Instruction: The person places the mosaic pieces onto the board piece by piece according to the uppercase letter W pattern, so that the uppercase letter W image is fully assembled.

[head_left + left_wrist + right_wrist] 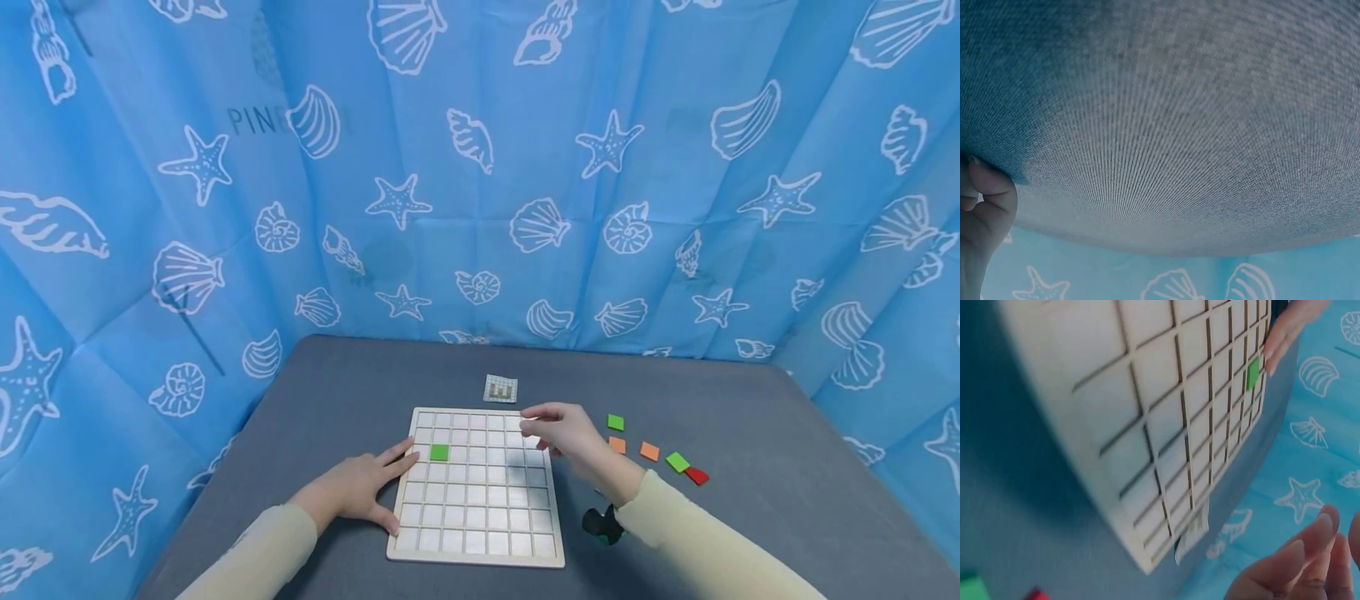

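Note:
A pale board [475,557] with a grid of white square cells lies flat on the table. One green square tile [439,452] sits in a cell near its upper left, also seen as a green tile [1253,373] in the right wrist view. My left hand [358,487] rests at the board's left edge, fingers spread and touching the rim. Over the upper right corner hovers my right hand [566,433], fingers slightly bent. Nothing shows between its thumb and fingers in the right wrist view, where the hand [1304,569] is partly cut off.
Right of the board lie a green tile [615,422], an orange tile [649,451], another green tile [677,462] and a red piece [697,475]. A black object [603,525] is partly under the right sleeve. A small printed card [500,388] lies behind the board, before a blue curtain [450,250].

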Demonstrator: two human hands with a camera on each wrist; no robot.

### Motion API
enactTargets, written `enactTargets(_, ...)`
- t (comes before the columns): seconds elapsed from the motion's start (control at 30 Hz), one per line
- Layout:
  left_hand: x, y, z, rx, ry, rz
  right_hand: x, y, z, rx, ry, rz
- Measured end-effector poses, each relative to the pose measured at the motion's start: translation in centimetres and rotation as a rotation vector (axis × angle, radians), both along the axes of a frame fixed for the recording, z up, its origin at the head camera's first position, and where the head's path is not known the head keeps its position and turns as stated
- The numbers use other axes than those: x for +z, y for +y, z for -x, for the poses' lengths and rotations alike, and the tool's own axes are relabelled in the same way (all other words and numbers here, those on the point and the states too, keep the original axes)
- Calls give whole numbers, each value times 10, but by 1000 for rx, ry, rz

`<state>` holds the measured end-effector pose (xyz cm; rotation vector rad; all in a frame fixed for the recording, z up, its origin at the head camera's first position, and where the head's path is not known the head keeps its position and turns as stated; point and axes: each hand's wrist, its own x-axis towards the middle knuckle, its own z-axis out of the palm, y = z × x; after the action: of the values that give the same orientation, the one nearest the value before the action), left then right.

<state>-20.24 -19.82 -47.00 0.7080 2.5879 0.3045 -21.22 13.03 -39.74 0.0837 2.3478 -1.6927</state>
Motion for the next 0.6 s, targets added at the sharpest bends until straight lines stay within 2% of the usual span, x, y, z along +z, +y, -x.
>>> enactTargets(0.13, 1, 0, -1, -2, 1, -11, 8, 15, -3, 1, 25, -12)
enactTargets(0.3, 0, 0, -1, -4, 1, -9, 14, 35, -9, 43, 75, -44)
enactTargets(0.47, -1, 0, 1, 2, -2, 2, 13, 57, -11, 94, 131, -83)
enactTargets(0.6, -2, 0, 0, 0, 3, 8, 6, 78, -9, 101, 162, -130)
